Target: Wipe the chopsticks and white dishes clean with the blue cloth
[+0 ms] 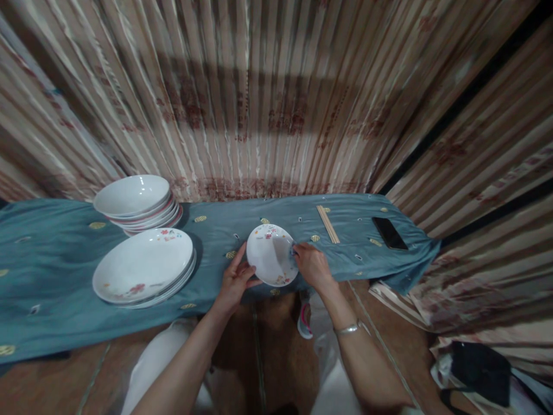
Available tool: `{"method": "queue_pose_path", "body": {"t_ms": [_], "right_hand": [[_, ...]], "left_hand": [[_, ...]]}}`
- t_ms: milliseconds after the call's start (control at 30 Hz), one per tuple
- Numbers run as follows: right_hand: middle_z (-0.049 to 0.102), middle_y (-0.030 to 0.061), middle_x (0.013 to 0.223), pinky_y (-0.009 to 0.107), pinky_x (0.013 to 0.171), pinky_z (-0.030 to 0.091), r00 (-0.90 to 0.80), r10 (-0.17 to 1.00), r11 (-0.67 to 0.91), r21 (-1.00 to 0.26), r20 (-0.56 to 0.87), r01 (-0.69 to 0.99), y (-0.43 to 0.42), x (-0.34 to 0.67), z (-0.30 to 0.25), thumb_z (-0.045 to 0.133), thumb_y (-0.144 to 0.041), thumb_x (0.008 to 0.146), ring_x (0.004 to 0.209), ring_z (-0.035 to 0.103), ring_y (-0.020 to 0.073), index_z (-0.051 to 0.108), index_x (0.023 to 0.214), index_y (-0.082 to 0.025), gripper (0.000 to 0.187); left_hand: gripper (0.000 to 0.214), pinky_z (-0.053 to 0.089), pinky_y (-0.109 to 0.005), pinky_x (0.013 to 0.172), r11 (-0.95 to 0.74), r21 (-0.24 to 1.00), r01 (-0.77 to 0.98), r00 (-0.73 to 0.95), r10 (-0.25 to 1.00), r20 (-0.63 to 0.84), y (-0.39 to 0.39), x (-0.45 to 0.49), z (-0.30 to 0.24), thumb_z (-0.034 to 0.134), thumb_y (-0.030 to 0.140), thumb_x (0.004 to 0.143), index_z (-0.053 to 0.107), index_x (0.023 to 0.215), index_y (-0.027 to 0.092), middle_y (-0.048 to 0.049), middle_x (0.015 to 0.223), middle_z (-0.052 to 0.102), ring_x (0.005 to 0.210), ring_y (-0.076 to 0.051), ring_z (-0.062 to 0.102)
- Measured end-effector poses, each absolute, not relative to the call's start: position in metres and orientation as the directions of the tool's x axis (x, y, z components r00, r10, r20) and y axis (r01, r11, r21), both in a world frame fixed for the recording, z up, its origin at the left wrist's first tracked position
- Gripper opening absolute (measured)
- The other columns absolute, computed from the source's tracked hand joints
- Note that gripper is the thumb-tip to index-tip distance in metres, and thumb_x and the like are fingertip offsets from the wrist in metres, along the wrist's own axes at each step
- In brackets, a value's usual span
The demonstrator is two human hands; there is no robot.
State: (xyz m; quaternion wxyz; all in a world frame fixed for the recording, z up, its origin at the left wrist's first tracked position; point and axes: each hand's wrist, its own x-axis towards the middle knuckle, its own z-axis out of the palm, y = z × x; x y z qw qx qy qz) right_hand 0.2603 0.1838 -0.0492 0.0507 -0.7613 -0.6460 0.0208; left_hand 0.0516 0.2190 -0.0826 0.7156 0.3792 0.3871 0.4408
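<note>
A small white plate (271,256) with a floral rim is at the front edge of the cloth-covered table, between my hands. My left hand (235,279) grips its left side, thumb over the rim and the other fingers along and under the edge. At the right rim, my right hand (311,264) has its fingers closed on the plate's edge; a small bluish patch shows by the fingertips, too small to make out. To the left lies a stack of larger oval floral plates (144,265). Behind them stands a stack of white bowls (133,196) with red bands.
Wooden chopsticks (328,223) lie right of the plate on the blue-green tablecloth (216,230), and a black phone (389,233) is farther right. A pleated curtain (276,104) hangs behind the table. A black bag (481,372) sits low at the right.
</note>
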Motion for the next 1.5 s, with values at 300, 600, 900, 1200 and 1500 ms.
{"method": "queue_pose_path", "body": {"t_ms": [300, 600, 900, 1200, 1500], "right_hand": [[0.067, 0.0150, 0.108, 0.030, 0.089, 0.044, -0.005, 0.997, 0.000, -0.071, -0.079, 0.997, 0.183, 0.256, -0.061, 0.045, -0.008, 0.090, 0.103, 0.061, 0.0227, 0.070, 0.098, -0.013, 0.027], [0.073, 0.0071, 0.099, 0.024, 0.079, 0.044, -0.275, 0.950, 0.161, -0.523, -0.146, 0.837, 0.174, 0.255, -0.049, 0.051, -0.029, 0.092, 0.093, 0.066, 0.0190, 0.073, 0.101, -0.017, 0.026], [0.074, 0.0036, 0.095, 0.026, 0.073, 0.049, -0.295, 0.955, 0.096, -0.916, -0.025, 0.390, 0.188, 0.232, -0.067, 0.062, -0.036, 0.082, 0.083, 0.065, 0.0185, 0.073, 0.107, -0.017, 0.034], [0.073, 0.0035, 0.103, 0.029, 0.083, 0.052, 0.001, 0.989, 0.142, -0.955, 0.147, 0.262, 0.226, 0.193, -0.089, 0.060, -0.031, 0.081, 0.089, 0.067, 0.0176, 0.068, 0.115, -0.019, 0.037], [0.068, 0.0087, 0.118, 0.031, 0.094, 0.049, 0.132, 0.963, 0.110, -0.787, 0.237, 0.607, 0.255, 0.183, -0.074, 0.056, -0.021, 0.087, 0.106, 0.064, 0.0187, 0.063, 0.117, -0.019, 0.031]], "left_hand": [[0.096, 0.061, -0.041, 0.070, 0.345, 0.872, -0.347, 0.315, 0.919, -0.238, 0.220, 0.052, -0.078, 0.080, 0.026, 0.062, 0.037, 0.147, 0.024, -0.0038, 0.091, 0.070, 0.091, -0.025, 0.065], [0.095, 0.061, -0.042, 0.069, 0.352, 0.861, -0.368, 0.321, 0.917, -0.238, 0.221, 0.053, -0.079, 0.080, 0.026, 0.063, 0.037, 0.147, 0.026, -0.0028, 0.091, 0.069, 0.084, -0.022, 0.065], [0.093, 0.059, -0.030, 0.061, 0.358, 0.857, -0.371, 0.307, 0.918, -0.250, 0.219, 0.052, -0.080, 0.083, 0.032, 0.062, 0.041, 0.145, 0.026, -0.0051, 0.096, 0.071, 0.078, -0.020, 0.067], [0.081, 0.061, -0.036, 0.070, 0.381, 0.830, -0.406, 0.296, 0.915, -0.275, 0.216, 0.054, -0.078, 0.079, 0.039, 0.068, 0.046, 0.142, 0.028, -0.0095, 0.126, 0.063, 0.098, -0.025, 0.067], [0.106, 0.059, -0.037, 0.078, 0.387, 0.831, -0.399, 0.308, 0.911, -0.276, 0.206, 0.052, -0.083, 0.082, 0.019, 0.061, 0.027, 0.151, 0.029, -0.0044, 0.100, 0.071, 0.086, -0.020, 0.068]]}}
